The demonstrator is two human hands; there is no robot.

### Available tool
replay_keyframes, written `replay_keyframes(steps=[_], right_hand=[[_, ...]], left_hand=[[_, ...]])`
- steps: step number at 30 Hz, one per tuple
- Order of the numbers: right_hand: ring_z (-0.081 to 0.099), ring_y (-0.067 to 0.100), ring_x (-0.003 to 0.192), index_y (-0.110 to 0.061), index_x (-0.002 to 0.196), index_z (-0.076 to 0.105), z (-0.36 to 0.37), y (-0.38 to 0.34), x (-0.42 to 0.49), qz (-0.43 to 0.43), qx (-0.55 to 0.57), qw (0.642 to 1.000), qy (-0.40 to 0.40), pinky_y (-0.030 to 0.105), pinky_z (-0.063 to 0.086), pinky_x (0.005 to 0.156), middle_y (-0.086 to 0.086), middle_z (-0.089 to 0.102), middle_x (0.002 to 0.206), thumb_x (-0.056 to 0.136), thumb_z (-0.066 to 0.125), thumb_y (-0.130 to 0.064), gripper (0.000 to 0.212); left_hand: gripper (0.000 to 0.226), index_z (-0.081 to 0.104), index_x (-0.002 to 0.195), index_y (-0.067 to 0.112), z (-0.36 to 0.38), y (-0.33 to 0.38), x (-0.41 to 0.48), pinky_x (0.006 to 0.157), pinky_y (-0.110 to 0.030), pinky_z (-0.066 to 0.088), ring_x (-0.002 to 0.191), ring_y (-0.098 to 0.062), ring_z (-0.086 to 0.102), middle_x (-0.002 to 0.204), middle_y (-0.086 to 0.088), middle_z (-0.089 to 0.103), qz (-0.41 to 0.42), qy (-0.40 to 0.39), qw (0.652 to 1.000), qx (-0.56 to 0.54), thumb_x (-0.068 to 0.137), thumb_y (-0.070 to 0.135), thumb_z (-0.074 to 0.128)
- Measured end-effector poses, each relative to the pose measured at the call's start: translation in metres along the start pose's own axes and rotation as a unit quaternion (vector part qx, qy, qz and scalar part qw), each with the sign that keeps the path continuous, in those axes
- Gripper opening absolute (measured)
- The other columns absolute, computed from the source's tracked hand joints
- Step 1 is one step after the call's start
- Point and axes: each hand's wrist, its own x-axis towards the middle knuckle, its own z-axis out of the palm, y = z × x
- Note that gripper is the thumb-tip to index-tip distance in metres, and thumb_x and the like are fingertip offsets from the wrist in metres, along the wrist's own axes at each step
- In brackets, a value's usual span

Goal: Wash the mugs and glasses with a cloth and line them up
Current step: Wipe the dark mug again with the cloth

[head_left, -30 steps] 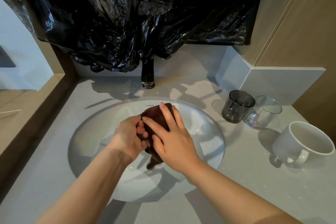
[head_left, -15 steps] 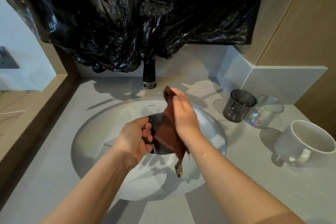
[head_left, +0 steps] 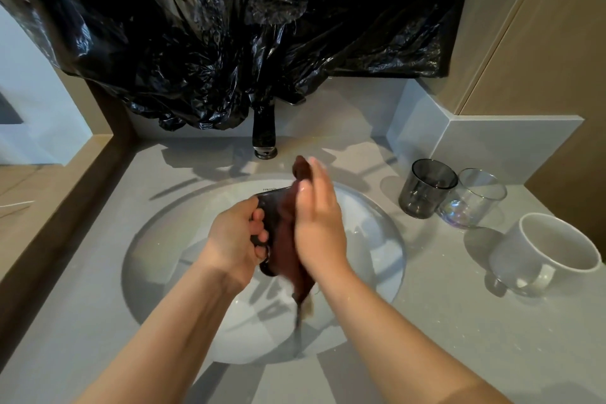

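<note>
Black plastic [head_left: 229,26] fills the top of our view, with the sink [head_left: 370,239] below it. At right stand a white mug [head_left: 551,249], a grey glass [head_left: 426,188] and a clear glass [head_left: 472,200]. At centre, our left hand [head_left: 234,236] grasps the dark mug [head_left: 273,216] by its handle. Our right hand [head_left: 319,220], fingers straight, presses the cloth [head_left: 288,259] against it.

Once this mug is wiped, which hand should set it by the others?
Probably left: the left hand grips the dark mug by its handle, while the right hand presses the cloth.
</note>
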Motion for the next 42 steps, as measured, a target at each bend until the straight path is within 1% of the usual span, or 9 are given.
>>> replay_keyframes(steps=[3,9,15,21,24,28,31,35,42], right_hand=[[0.013,0.022,0.144,-0.047,0.144,0.013,0.006,0.006,-0.025,-0.142,-0.189,0.971,0.020,0.042,0.027,0.110,-0.003,0.005,0.159,0.090,0.014,-0.050,0.055],[0.061,0.023,0.101,-0.024,0.101,0.067,-0.015,0.011,0.016,0.240,0.367,0.897,-0.046,0.043,0.046,0.100,0.003,0.068,0.102,0.081,0.046,-0.056,0.044],[0.016,0.025,0.144,-0.040,0.144,0.008,0.010,0.007,-0.033,-0.145,-0.159,0.974,0.066,0.043,0.029,0.108,0.006,0.010,0.159,0.089,0.021,-0.050,0.057],[0.062,0.026,0.101,-0.019,0.104,0.066,-0.014,0.013,0.020,0.264,0.413,0.870,-0.058,0.042,0.046,0.100,0.008,0.069,0.106,0.081,0.043,-0.061,0.054],[0.047,0.020,0.123,-0.036,0.136,0.043,-0.007,0.003,-0.004,0.116,0.117,0.986,-0.008,0.038,0.038,0.104,0.001,0.049,0.140,0.079,0.032,-0.064,0.065],[0.006,0.024,0.145,-0.045,0.144,0.015,0.008,0.005,-0.033,-0.122,-0.192,0.973,0.030,0.046,0.024,0.111,0.001,0.003,0.160,0.088,0.016,-0.055,0.056],[0.046,0.019,0.127,-0.046,0.125,0.050,-0.008,0.005,-0.004,0.020,0.159,0.987,0.006,0.041,0.043,0.103,0.000,0.046,0.142,0.085,0.031,-0.059,0.046],[0.063,0.024,0.080,-0.016,0.098,0.066,-0.018,-0.001,0.006,0.302,0.443,0.837,-0.115,0.033,0.051,0.077,0.010,0.068,0.092,0.086,0.043,-0.060,0.051],[0.023,0.009,0.137,-0.054,0.141,0.016,-0.009,-0.009,-0.029,-0.104,-0.055,0.993,0.010,0.029,0.032,0.103,-0.009,0.017,0.156,0.090,0.023,-0.056,0.052]], left_hand=[[0.042,0.037,0.057,0.017,-0.001,-0.003,-0.002,0.051,-0.026,0.022,0.045,-0.011,0.028,0.038,0.007,0.032,-0.003,0.001,1.000,0.020,0.099,0.021,0.039],[0.044,0.036,0.056,0.017,-0.007,0.007,-0.004,0.050,-0.025,0.018,0.044,-0.011,0.028,0.041,0.007,0.027,0.005,-0.042,0.999,0.026,0.100,0.024,0.038],[0.041,0.037,0.059,0.016,0.003,0.003,-0.005,0.056,-0.027,0.034,0.053,-0.016,0.039,0.048,-0.001,0.041,0.008,-0.015,0.999,0.046,0.100,0.023,0.038],[0.042,0.034,0.056,0.017,-0.005,0.007,-0.005,0.049,-0.025,0.019,0.046,-0.012,0.027,0.042,0.006,0.026,0.017,-0.043,0.998,0.051,0.098,0.020,0.038],[0.040,0.036,0.058,0.017,-0.003,0.005,-0.002,0.046,-0.023,0.023,0.048,-0.012,0.028,0.044,0.005,0.030,0.018,-0.021,0.999,0.027,0.098,0.021,0.038],[0.039,0.043,0.059,0.012,0.003,-0.005,-0.007,0.054,-0.028,0.035,0.049,-0.016,0.043,0.043,0.000,0.045,0.025,0.002,0.998,0.063,0.098,0.016,0.036],[0.044,0.036,0.053,0.018,-0.005,-0.002,-0.008,0.049,-0.026,0.021,0.044,-0.013,0.030,0.038,0.007,0.030,0.031,-0.022,0.997,0.068,0.097,0.019,0.038],[0.046,0.032,0.051,0.021,-0.018,0.016,-0.004,0.046,-0.025,0.019,0.042,-0.010,0.025,0.043,0.007,0.025,0.049,-0.070,0.994,0.066,0.096,0.020,0.037],[0.044,0.030,0.049,0.022,-0.020,0.006,0.003,0.042,-0.021,0.017,0.041,-0.011,0.024,0.044,0.007,0.024,0.013,-0.048,0.998,0.045,0.092,0.017,0.035]])
